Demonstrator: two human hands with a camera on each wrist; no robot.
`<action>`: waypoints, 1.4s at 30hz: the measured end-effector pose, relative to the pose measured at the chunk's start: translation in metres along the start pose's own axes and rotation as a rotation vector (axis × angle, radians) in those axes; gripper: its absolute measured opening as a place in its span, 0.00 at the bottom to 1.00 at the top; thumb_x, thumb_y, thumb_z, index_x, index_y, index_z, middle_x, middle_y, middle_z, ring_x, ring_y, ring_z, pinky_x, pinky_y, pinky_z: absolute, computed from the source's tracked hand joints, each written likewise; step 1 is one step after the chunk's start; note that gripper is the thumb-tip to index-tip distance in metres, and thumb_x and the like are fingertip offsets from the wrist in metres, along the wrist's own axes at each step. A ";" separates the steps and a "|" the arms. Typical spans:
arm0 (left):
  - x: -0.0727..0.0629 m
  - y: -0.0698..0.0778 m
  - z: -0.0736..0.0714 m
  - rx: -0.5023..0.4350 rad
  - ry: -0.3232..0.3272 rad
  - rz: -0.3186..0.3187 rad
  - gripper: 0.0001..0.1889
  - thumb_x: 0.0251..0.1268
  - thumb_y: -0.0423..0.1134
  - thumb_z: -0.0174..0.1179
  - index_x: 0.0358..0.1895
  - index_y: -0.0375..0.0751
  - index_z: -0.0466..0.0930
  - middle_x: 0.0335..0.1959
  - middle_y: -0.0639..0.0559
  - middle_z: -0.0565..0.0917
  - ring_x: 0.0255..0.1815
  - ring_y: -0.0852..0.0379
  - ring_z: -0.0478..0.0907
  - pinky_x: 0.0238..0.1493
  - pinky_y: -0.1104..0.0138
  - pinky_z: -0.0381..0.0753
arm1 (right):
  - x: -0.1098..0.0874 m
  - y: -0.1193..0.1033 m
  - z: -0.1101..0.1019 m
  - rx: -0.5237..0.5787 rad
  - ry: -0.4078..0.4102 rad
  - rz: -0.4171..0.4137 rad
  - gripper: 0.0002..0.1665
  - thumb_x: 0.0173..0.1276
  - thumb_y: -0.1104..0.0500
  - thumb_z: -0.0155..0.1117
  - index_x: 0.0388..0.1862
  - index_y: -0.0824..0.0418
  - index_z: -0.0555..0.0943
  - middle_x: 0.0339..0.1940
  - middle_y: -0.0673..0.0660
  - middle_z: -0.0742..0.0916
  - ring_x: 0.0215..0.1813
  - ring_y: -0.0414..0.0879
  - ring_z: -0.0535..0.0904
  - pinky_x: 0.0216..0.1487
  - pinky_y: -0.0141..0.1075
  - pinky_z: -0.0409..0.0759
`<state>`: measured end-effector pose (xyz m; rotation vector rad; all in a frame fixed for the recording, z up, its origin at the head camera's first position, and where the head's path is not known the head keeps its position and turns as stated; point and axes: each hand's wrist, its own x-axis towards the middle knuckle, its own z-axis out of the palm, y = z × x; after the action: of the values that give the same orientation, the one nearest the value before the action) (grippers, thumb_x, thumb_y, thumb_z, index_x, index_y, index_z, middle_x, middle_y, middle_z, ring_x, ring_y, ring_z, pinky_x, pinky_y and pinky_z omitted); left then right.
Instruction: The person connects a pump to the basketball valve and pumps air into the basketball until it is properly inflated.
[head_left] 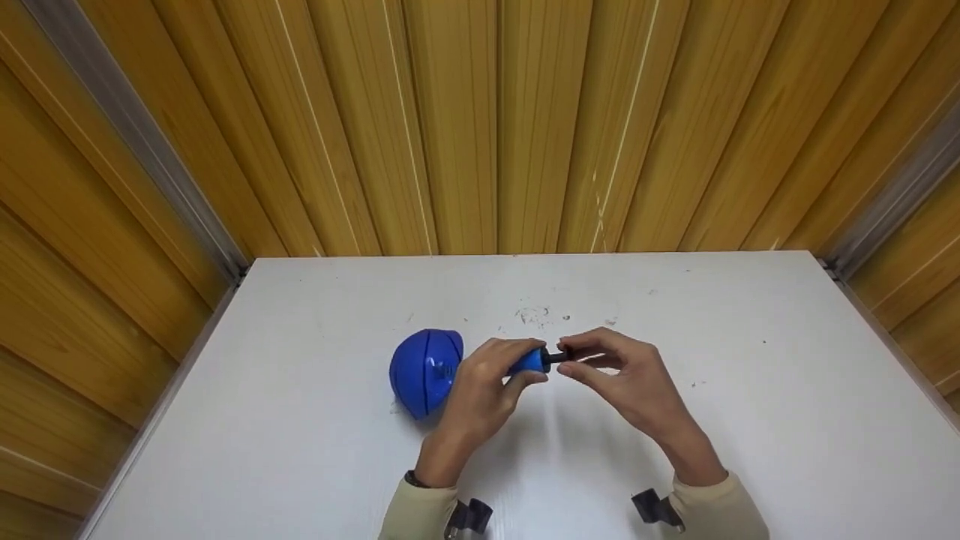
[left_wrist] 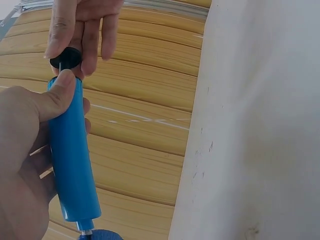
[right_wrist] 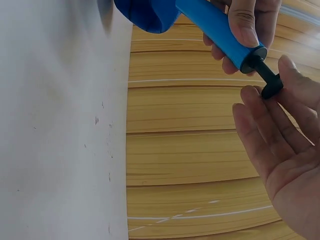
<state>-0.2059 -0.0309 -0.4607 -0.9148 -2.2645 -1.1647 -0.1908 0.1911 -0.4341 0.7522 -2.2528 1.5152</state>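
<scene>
My left hand (head_left: 480,386) grips the blue barrel of a small hand pump (left_wrist: 72,155), its thumb lying along the upper end. With thumb and fingers my right hand (head_left: 630,379) pinches the black pump handle (right_wrist: 273,87), whose rod stands a short way out of the barrel. At the barrel's far end a thin metal needle (left_wrist: 86,232) meets a blue ball (head_left: 412,375). The ball looks soft, with a dented, uneven outline and dark seams. It is just left of my left hand in the head view.
Under both hands spreads a white tabletop (head_left: 300,435) with small dark scuffs. Yellow wood-patterned panels (head_left: 465,127) rise behind the table and at both sides. Metal corner strips (head_left: 150,112) run up at the left and right.
</scene>
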 end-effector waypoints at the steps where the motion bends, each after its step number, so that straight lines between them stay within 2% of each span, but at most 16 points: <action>1: 0.000 -0.001 0.000 -0.003 -0.002 0.004 0.19 0.69 0.38 0.71 0.61 0.38 0.86 0.54 0.48 0.90 0.55 0.52 0.85 0.60 0.63 0.84 | 0.000 0.000 -0.001 -0.007 -0.007 -0.016 0.16 0.65 0.69 0.79 0.51 0.60 0.89 0.45 0.51 0.91 0.44 0.47 0.90 0.48 0.36 0.88; 5: 0.000 -0.004 -0.001 -0.006 -0.005 0.010 0.19 0.69 0.39 0.71 0.61 0.40 0.86 0.53 0.49 0.90 0.54 0.52 0.85 0.59 0.63 0.85 | 0.000 0.000 -0.007 -0.072 -0.022 -0.100 0.19 0.62 0.72 0.80 0.51 0.59 0.88 0.45 0.51 0.90 0.43 0.46 0.90 0.47 0.37 0.89; 8: -0.001 -0.006 -0.001 -0.007 0.007 0.000 0.19 0.69 0.39 0.72 0.61 0.40 0.86 0.53 0.49 0.90 0.54 0.53 0.85 0.59 0.62 0.85 | 0.000 -0.003 -0.018 -0.121 -0.001 -0.121 0.22 0.59 0.76 0.79 0.51 0.61 0.88 0.45 0.51 0.90 0.45 0.46 0.89 0.47 0.37 0.89; 15: 0.000 -0.008 -0.002 -0.016 0.039 -0.018 0.19 0.68 0.37 0.72 0.60 0.40 0.86 0.54 0.50 0.90 0.55 0.53 0.85 0.59 0.62 0.85 | -0.006 -0.017 -0.058 -0.165 0.068 -0.049 0.24 0.58 0.80 0.77 0.50 0.61 0.89 0.47 0.51 0.91 0.45 0.43 0.89 0.49 0.31 0.86; 19: 0.000 -0.007 -0.002 -0.001 0.037 -0.018 0.19 0.68 0.36 0.73 0.61 0.39 0.86 0.54 0.50 0.90 0.56 0.53 0.85 0.59 0.62 0.84 | -0.008 -0.022 -0.067 -0.157 0.072 -0.021 0.23 0.60 0.78 0.77 0.52 0.61 0.89 0.47 0.53 0.91 0.46 0.43 0.89 0.50 0.30 0.86; 24: 0.000 -0.006 0.001 0.027 0.045 -0.006 0.19 0.68 0.34 0.73 0.60 0.38 0.86 0.53 0.50 0.90 0.55 0.53 0.85 0.59 0.62 0.84 | -0.005 -0.022 -0.058 -0.130 0.050 0.021 0.20 0.62 0.75 0.78 0.51 0.59 0.90 0.48 0.51 0.92 0.47 0.43 0.89 0.49 0.31 0.86; 28: 0.001 -0.003 0.004 0.041 0.038 0.011 0.18 0.69 0.35 0.71 0.60 0.38 0.86 0.53 0.50 0.90 0.54 0.53 0.85 0.59 0.61 0.84 | -0.002 -0.015 -0.042 -0.110 0.028 0.009 0.19 0.61 0.74 0.79 0.49 0.58 0.90 0.47 0.49 0.91 0.47 0.43 0.89 0.48 0.32 0.87; 32: 0.001 0.001 0.007 0.055 0.036 0.025 0.17 0.69 0.36 0.71 0.58 0.37 0.87 0.52 0.50 0.90 0.53 0.52 0.86 0.59 0.61 0.84 | 0.002 -0.004 -0.023 -0.063 -0.006 -0.013 0.17 0.61 0.72 0.79 0.48 0.59 0.90 0.46 0.51 0.91 0.47 0.45 0.89 0.48 0.34 0.88; 36: 0.001 0.002 0.009 0.059 0.016 0.041 0.17 0.69 0.36 0.72 0.59 0.36 0.86 0.52 0.48 0.90 0.53 0.51 0.86 0.59 0.63 0.84 | 0.001 0.003 -0.008 -0.014 -0.037 0.031 0.14 0.64 0.69 0.79 0.48 0.61 0.89 0.46 0.54 0.91 0.46 0.47 0.90 0.48 0.34 0.88; 39: 0.000 0.001 0.008 0.051 0.003 0.042 0.18 0.69 0.36 0.72 0.59 0.37 0.86 0.52 0.48 0.90 0.53 0.52 0.86 0.59 0.63 0.84 | 0.000 0.005 -0.004 0.000 -0.043 0.073 0.14 0.66 0.66 0.79 0.49 0.61 0.89 0.47 0.54 0.91 0.46 0.46 0.90 0.48 0.34 0.88; 42: 0.000 -0.001 0.006 0.039 0.000 0.033 0.18 0.68 0.37 0.72 0.59 0.39 0.87 0.52 0.50 0.90 0.53 0.53 0.85 0.59 0.64 0.84 | 0.000 0.004 -0.006 -0.011 -0.056 0.076 0.15 0.65 0.66 0.80 0.50 0.59 0.89 0.46 0.51 0.91 0.45 0.46 0.90 0.49 0.35 0.88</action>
<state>-0.2075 -0.0263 -0.4646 -0.9329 -2.2558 -1.1022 -0.1931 0.1980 -0.4349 0.7222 -2.3536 1.5331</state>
